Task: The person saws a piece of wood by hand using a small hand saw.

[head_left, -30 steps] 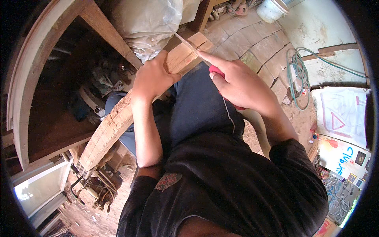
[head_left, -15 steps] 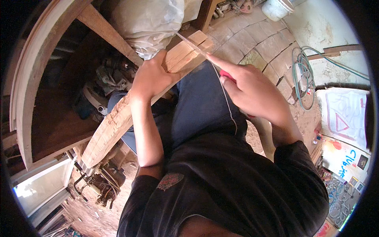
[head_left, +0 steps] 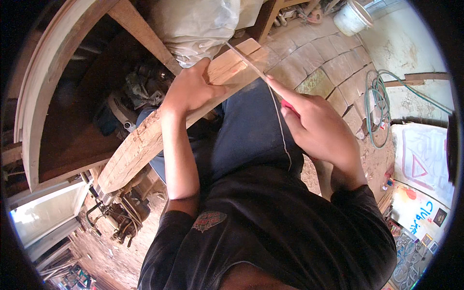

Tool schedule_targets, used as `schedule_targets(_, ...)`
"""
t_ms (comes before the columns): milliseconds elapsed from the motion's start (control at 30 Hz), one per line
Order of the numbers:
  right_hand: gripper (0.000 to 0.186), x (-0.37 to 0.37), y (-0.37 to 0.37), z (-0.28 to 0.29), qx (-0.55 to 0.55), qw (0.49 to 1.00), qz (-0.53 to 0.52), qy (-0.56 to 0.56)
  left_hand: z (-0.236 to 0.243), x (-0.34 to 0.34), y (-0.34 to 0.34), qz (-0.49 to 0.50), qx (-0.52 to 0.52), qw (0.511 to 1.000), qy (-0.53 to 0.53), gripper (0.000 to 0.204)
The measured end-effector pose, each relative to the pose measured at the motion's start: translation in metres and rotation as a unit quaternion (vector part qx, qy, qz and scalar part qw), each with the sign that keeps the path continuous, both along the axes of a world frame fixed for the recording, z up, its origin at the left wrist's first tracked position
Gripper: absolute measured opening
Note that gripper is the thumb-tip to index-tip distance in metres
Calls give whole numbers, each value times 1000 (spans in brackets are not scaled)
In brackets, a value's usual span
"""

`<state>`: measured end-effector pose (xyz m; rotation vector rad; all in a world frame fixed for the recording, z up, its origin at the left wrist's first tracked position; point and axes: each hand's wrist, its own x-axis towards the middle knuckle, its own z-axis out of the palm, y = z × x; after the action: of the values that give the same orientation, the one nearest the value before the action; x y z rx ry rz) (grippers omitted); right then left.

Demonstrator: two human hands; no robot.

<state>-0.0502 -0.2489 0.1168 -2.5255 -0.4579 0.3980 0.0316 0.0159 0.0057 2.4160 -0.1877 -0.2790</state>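
A long, rough-hewn wooden beam [head_left: 140, 145] lies slanting across my lap, its squared end far and its tapered end near left. My left hand [head_left: 191, 89] is closed over the beam short of the squared end, thumb along its side. With my right hand [head_left: 321, 125] I grip the red handle [head_left: 289, 104] of a handsaw, index finger stretched along it. The thin saw blade [head_left: 245, 60], seen nearly edge-on, crosses the beam's top close to the squared end. Its teeth cannot be made out. My right fingers hide most of the handle.
A wooden cabinet frame [head_left: 30, 111] stands at left, with a machine [head_left: 128, 113] inside. Whitish plastic sheeting [head_left: 193, 29] hangs beyond the beam. A white bucket [head_left: 352, 18] and a coiled green hose [head_left: 378, 108] are far right. A rusty machine [head_left: 121, 217] stands below the beam's near end.
My right hand has drawn the saw back a little toward the lower right across the beam. My left hand keeps its hold. The whole view has shifted slightly.
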Motion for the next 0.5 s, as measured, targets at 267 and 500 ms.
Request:
schedule_targets(267,58,8,9,-28,4,999,7,-51,1,5,-3,-11,-8,1000,-2,66)
schedule_targets(500,73,7,6,-20,21,999,30,11,-12,4,10,-25,-8,998,-58,81)
